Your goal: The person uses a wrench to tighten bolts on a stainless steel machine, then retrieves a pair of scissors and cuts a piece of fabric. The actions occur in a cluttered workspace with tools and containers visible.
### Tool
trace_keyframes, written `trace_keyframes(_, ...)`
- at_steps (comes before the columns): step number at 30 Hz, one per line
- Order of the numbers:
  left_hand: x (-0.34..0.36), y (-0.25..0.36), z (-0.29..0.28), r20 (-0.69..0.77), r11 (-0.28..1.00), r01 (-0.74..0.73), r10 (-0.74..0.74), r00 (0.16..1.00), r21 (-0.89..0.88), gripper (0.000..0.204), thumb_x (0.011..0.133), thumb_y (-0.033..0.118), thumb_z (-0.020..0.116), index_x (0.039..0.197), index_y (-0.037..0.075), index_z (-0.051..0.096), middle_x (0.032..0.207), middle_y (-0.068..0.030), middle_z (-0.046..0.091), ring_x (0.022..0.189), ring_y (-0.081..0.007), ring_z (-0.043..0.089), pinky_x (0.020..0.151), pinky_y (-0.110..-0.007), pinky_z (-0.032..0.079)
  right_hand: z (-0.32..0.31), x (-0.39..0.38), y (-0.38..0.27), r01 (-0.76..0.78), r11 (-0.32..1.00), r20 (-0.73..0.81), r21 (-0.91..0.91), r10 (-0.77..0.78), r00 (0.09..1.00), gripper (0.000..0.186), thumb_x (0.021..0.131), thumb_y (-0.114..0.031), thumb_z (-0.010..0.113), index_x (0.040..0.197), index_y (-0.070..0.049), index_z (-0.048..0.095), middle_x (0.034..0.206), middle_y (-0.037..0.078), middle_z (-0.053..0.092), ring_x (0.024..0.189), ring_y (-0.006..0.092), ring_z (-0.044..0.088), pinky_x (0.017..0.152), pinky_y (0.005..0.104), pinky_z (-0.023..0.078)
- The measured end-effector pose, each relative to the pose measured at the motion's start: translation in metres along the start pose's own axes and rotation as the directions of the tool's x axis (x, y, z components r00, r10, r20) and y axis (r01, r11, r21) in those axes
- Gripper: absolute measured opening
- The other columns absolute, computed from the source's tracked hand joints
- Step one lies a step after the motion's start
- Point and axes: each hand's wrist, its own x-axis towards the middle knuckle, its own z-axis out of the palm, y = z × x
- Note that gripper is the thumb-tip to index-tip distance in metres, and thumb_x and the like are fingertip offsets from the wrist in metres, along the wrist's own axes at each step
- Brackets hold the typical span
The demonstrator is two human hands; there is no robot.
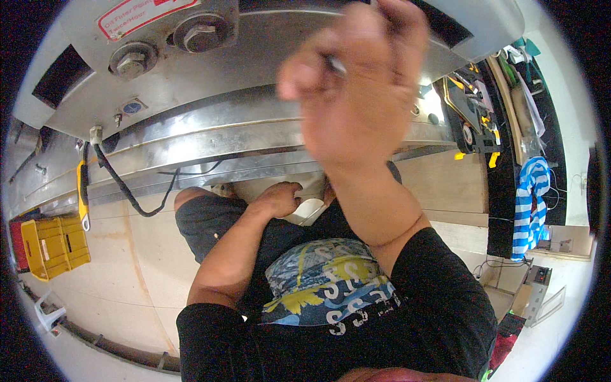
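Observation:
My right hand (359,95) is raised in front of the metal machine (267,60), smeared by motion. Its fingers are curled, and a small shiny bit shows between them, too blurred to name. Lower down, my left hand (278,199) rests loosely by my thigh with its fingers slightly bent and apart, holding nothing that I can see. Beside it is the edge of a white seat (310,211) between my legs. Two large bolts, a left one (133,60) and a right one (200,33), sit on the machine's face at the upper left.
A black cable (130,197) loops down from the machine, near a yellow-handled tool (83,191). On the floor at left stand a yellow crate (57,245) and a white plastic stool (49,312). Tools (470,118) and a blue-and-white striped cloth (530,207) lie to the right.

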Motion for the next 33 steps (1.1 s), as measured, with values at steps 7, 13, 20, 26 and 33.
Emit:
trace_keyframes(7, -0.007, 0.005, -0.006, 0.0, 0.999, 0.037, -0.037, 0.999, 0.01, 0.051, 0.091, 0.03, 0.06, 0.136, 0.005, 0.057, 0.133, -0.0232, 0.06, 0.125, -0.0383, 0.056, 0.108, -0.044, 0.043, -0.008, 0.01, 0.011, 0.139, 0.99, 0.091, 0.008, -0.139, 0.986, 0.021, 0.103, -0.011, 0.047, 0.123, -0.018, 0.05, 0.086, 0.01, 0.056, 0.062, 0.019, 0.052, 0.049, 0.0334, 0.049)
trace_keyframes(13, -0.003, 0.002, -0.005, -0.005, 0.999, 0.002, -0.003, 1.0, -0.037, 0.052, 0.09, 0.029, 0.06, 0.136, 0.004, 0.057, 0.134, -0.0224, 0.059, 0.125, -0.0383, 0.056, 0.108, -0.044, 0.043, -0.024, 0.015, -0.005, 0.115, 0.944, 0.223, 0.308, -0.189, 0.956, 0.023, 0.102, -0.008, 0.05, 0.122, -0.017, 0.05, 0.087, 0.011, 0.057, 0.064, 0.0212, 0.054, 0.051, 0.036, 0.051)
trace_keyframes(20, -0.003, -0.003, -0.002, -0.012, 1.0, -0.025, 0.025, 1.0, 0.004, 0.05, 0.091, 0.03, 0.06, 0.135, 0.005, 0.057, 0.132, -0.0231, 0.06, 0.123, -0.0385, 0.057, 0.106, -0.045, 0.044, -0.036, 0.006, 0.016, 0.383, 0.918, 0.45, -0.107, -0.299, 0.842, 0.021, 0.1, -0.008, 0.054, 0.121, -0.012, 0.051, 0.088, 0.013, 0.058, 0.062, 0.0231, 0.055, 0.052, 0.0362, 0.052)
trace_keyframes(26, -0.012, 0.004, -0.01, -0.045, 0.998, 0.009, -0.011, 0.999, -0.054, 0.049, 0.092, 0.031, 0.06, 0.134, 0.006, 0.058, 0.131, -0.0227, 0.061, 0.122, -0.0384, 0.057, 0.106, -0.044, 0.044, -0.054, -0.009, -0.02, 0.214, 0.973, 0.322, 0.092, -0.232, 0.918, 0.014, 0.104, -0.023, 0.049, 0.112, -0.014, 0.057, 0.082, 0.009, 0.054, 0.058, 0.0182, 0.05, 0.046, 0.029, 0.046)
trace_keyframes(33, -0.012, 0.004, -0.01, -0.01, 0.999, 0.005, -0.005, 1.0, -0.039, 0.049, 0.093, 0.03, 0.06, 0.135, 0.006, 0.057, 0.13, -0.0235, 0.061, 0.123, -0.0386, 0.057, 0.106, -0.044, 0.044, -0.129, 0.041, -0.057, -0.155, 0.797, 0.235, 0.584, 0.017, 0.972, 0.032, 0.098, -0.025, 0.048, 0.072, -0.007, 0.05, 0.066, 0.003, 0.05, 0.046, 0.0112, 0.045, 0.037, 0.0247, 0.039)
